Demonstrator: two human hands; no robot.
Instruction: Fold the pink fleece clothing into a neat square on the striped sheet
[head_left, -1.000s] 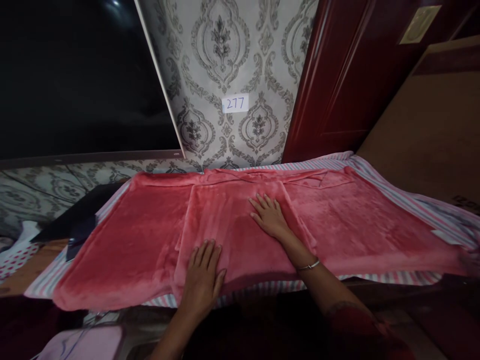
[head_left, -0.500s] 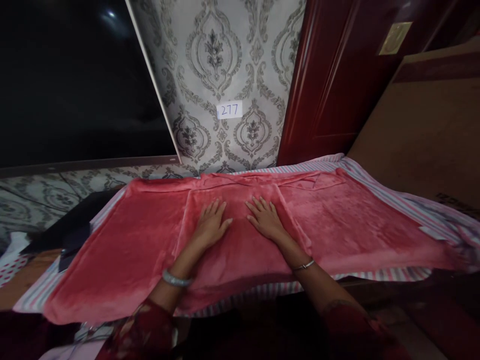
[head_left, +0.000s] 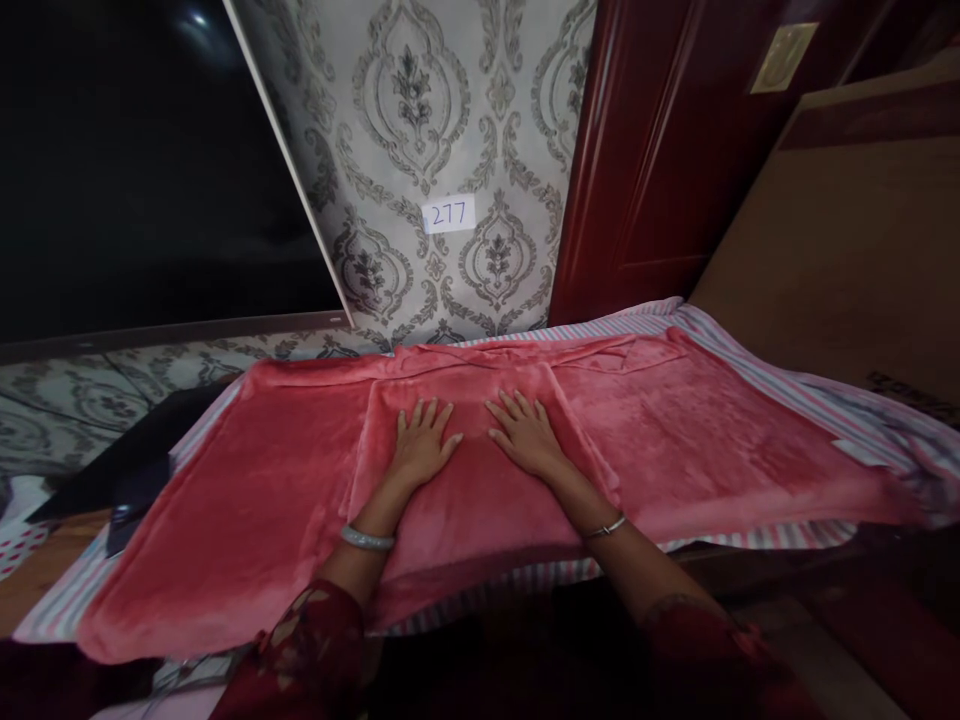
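Note:
A coral-pink plush blanket (head_left: 697,430) lies spread across a striped cloth (head_left: 750,385), with a raised folded panel in its middle. On the left half of that panel rests my left hand (head_left: 422,440), palm down with fingers spread. My right hand (head_left: 527,437) lies flat on the panel's right half, fingers apart too. Neither hand grips the fabric. The blanket's far edge is rumpled into small folds. A bracelet circles each wrist.
Behind the blanket rises a patterned wall with a paper label (head_left: 448,213) reading 277. A large dark screen (head_left: 150,170) stands at the left. To the right are a dark red door (head_left: 637,150) and a big cardboard box (head_left: 847,230).
Both hands stay flat on the middle panel, with hardly any shift against the blanket. The whole view has moved slightly, so the wall and screen sit a little further left and higher.

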